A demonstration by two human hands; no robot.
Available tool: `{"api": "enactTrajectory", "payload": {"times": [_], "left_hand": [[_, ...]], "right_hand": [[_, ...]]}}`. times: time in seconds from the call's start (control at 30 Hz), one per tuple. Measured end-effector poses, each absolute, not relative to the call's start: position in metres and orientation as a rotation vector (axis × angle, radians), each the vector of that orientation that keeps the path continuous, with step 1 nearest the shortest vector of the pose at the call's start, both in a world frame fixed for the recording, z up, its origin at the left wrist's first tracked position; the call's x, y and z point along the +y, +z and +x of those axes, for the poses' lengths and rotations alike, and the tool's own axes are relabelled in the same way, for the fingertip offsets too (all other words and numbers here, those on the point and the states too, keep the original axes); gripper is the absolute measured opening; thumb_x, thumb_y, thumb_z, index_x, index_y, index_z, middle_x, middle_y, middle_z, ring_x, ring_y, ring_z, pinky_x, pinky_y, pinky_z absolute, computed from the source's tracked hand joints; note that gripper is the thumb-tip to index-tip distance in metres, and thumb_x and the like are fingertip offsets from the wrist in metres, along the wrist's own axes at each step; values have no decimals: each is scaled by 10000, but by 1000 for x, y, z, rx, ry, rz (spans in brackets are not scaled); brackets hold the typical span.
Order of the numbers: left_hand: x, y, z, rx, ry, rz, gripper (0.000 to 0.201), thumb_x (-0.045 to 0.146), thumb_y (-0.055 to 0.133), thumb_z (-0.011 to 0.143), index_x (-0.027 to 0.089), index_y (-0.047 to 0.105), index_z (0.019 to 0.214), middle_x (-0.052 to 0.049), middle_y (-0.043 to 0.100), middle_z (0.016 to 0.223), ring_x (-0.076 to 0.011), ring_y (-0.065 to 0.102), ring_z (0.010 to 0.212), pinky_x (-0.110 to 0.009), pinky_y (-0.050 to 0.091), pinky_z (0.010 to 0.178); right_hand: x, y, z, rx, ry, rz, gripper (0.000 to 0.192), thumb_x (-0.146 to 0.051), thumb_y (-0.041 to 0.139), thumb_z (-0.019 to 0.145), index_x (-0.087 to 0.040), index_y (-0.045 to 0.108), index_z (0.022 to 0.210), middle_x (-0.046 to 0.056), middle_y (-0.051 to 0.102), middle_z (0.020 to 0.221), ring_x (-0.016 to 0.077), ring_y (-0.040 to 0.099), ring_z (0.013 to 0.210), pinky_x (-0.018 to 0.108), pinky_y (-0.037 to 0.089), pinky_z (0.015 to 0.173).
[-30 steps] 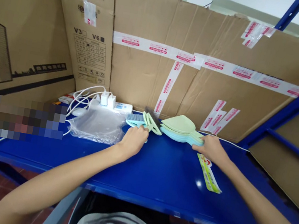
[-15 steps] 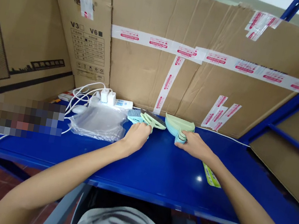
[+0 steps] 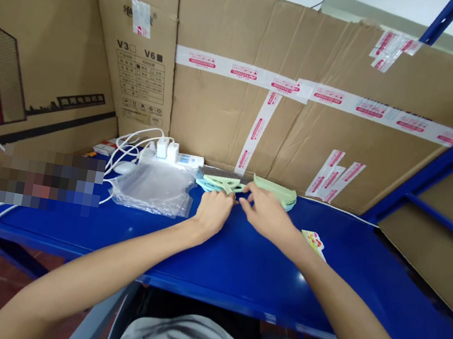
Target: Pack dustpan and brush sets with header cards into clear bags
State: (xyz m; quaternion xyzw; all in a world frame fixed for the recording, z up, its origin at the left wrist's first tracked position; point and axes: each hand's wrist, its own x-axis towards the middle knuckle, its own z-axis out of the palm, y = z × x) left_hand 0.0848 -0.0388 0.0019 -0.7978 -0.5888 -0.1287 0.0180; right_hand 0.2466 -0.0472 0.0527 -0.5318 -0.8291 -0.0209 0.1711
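At the back of the blue table, my left hand [image 3: 213,217] is closed around the handles of a bunch of hand brushes [image 3: 224,182], light green on top and light blue below. Their bristles hardly show from here. My right hand [image 3: 265,214] is just to the right, with thumb and fingers apart beside the green brush and nothing visible in its grasp. Behind that hand lies a stack of small dustpans [image 3: 279,190], pale green over light blue. Their handles are hidden by the right hand.
Clear plastic bags [image 3: 153,189] lie left of the brushes, near a white power strip [image 3: 191,160] with plugs and cables. A colourful card [image 3: 313,242] rests by my right forearm. Cardboard walls [image 3: 218,115] enclose the back and left; a blue frame [image 3: 429,164] stands right.
My right hand has let go of the dustpan handles and moved left to the brushes. The brushes in my left hand have turned, and their dark bristles no longer show.
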Motion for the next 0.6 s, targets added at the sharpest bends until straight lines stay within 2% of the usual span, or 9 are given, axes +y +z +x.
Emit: {"api": "enactTrajectory", "payload": {"times": [0.1, 0.23, 0.3, 0.4, 0.47, 0.53, 0.6], "left_hand": [[-41, 0, 82, -1750, -356, -2515, 359, 183, 367, 1087, 111, 650, 1296, -215, 640, 1249, -301, 717, 1095, -361, 569, 824], [-37, 4, 76, -1637, -322, -2589, 373, 164, 410, 1063, 142, 678, 1321, -213, 588, 1335, -333, 629, 1246, -366, 575, 842], [-34, 7, 74, -1667, -347, -2560, 351, 166, 431, 1065, 154, 734, 1243, -198, 638, 1288, -338, 614, 1274, -368, 572, 863], [-27, 12, 69, -1754, -409, -2550, 267, 227, 524, 1059, 156, 774, 1118, -177, 737, 1144, -329, 684, 1180, -379, 564, 893], [-20, 16, 60, -1775, -512, -2623, 218, 281, 619, 1029, 179, 755, 1167, -146, 775, 1110, -306, 731, 1098, -373, 562, 905], [-11, 20, 46, -1749, -645, -2731, 311, 302, 693, 990, 203, 702, 1285, -109, 793, 1131, -275, 745, 1083, -338, 561, 905], [-2, 23, 30, -1786, -719, -2724, 359, 279, 688, 990, 197, 668, 1338, -103, 797, 1141, -254, 742, 1111, -307, 555, 906]], "right_hand": [[-30, 39, 235, -2385, 138, -1489, 210, -214, 529, 1020, -220, 615, 1212, 96, 772, 1107, 263, 720, 1034, 330, 486, 841], [-13, 29, 238, -2326, 438, -1503, 161, -249, 535, 1028, -246, 660, 1131, 45, 793, 975, 230, 733, 906, 318, 502, 793], [-11, 27, 240, -2260, 523, -1449, 157, -277, 550, 1029, -264, 665, 1134, 30, 801, 984, 223, 735, 870, 319, 515, 773], [-11, 24, 236, -2227, 538, -1388, 140, -257, 553, 1023, -272, 657, 1116, 23, 804, 1001, 217, 737, 866, 310, 514, 758], [-13, 23, 231, -2231, 512, -1370, 110, -242, 558, 1013, -258, 645, 1078, 24, 796, 989, 211, 736, 880, 297, 504, 755], [-13, 21, 227, -2233, 467, -1358, 74, -276, 571, 1013, -238, 634, 1021, 34, 779, 969, 208, 729, 879, 293, 496, 758], [-13, 17, 224, -2241, 403, -1348, 119, -327, 601, 1008, -221, 627, 961, 48, 756, 959, 202, 713, 838, 297, 488, 763]]}}
